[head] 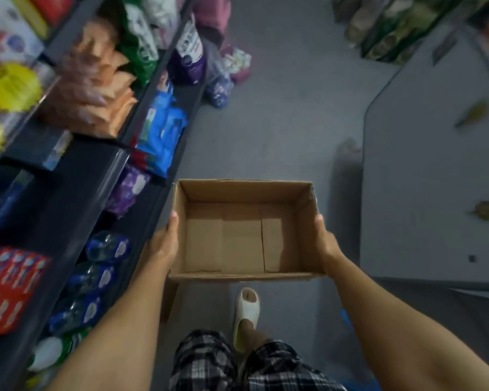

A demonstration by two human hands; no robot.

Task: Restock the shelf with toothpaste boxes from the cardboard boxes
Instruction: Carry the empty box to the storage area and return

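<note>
1. At lower center of the frame, the left hand (pixel 165 244) gripped the left wall of the cardboard box (pixel 244 273), thumb on the rim, fingers hidden outside.
2. Opposite it, the right hand (pixel 326 244) clasped the right wall the same way; both forearms reached forward, roughly level.
3. The box sat between the 2 hands, open side up, its long axis running left to right, its inside showing no toothpaste boxes.
4. The shelf (pixel 141 246) lay just left of the box, so the left hand was nearer it.
5. Red packs (pixel 9 286) at lower left may be toothpaste; blur prevented certainty.
</note>
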